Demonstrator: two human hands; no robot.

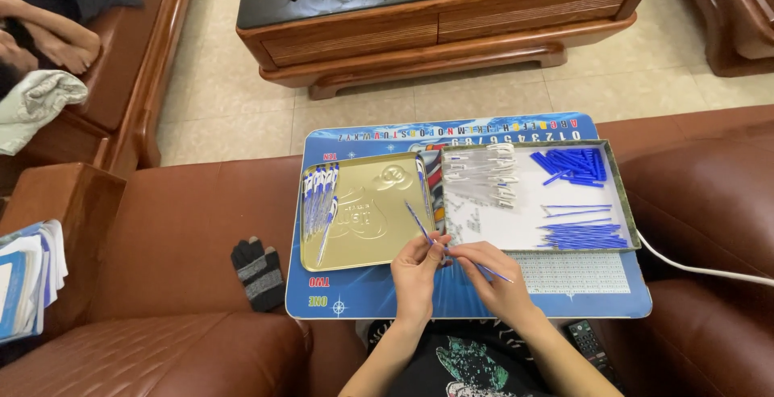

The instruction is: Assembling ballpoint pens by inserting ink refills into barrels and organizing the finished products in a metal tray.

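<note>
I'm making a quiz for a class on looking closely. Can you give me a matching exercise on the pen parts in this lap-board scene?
Things:
1. blue caps
2. finished pens
3. clear barrels
4. blue refills

Places:
A. left side of the gold tin
B. far right corner of the white tray
C. near right corner of the white tray
D. far left part of the white tray

Pairs: 1-B, 2-A, 3-D, 4-C

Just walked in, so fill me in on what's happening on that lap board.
A seated person's left hand and right hand together hold a thin blue refill and a clear pen part over a blue board. Finished pens lie in the gold tin lid; clear barrels, blue caps and refills wait in the tin beside it.
</note>
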